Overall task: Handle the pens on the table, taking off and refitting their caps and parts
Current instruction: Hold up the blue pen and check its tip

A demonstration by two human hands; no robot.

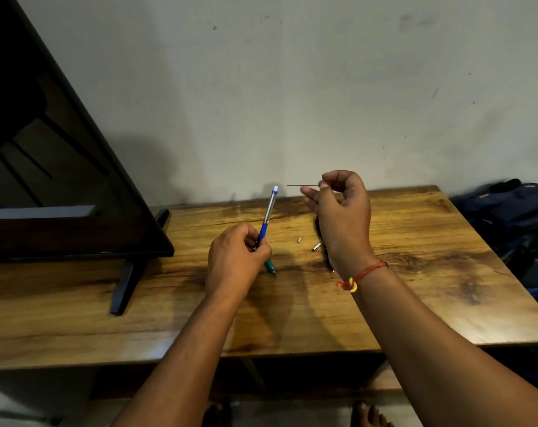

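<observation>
My left hand (235,260) grips a blue pen (268,215) by its lower barrel, its white end tilted up and away from me. My right hand (341,217) is raised above the table and pinches a thin dark rod (301,185) that points left toward the pen's top. A green pen (271,268) lies on the wooden table (415,272), half hidden under my left hand. A dark pen (324,254) lies behind my right wrist. Two small silver parts (316,247) rest on the wood between my hands.
A black flat screen (61,180) on a stand (123,288) fills the left of the table. A dark blue bag (508,217) sits off the table's right edge. The wall runs close behind. Bare feet show below the front edge.
</observation>
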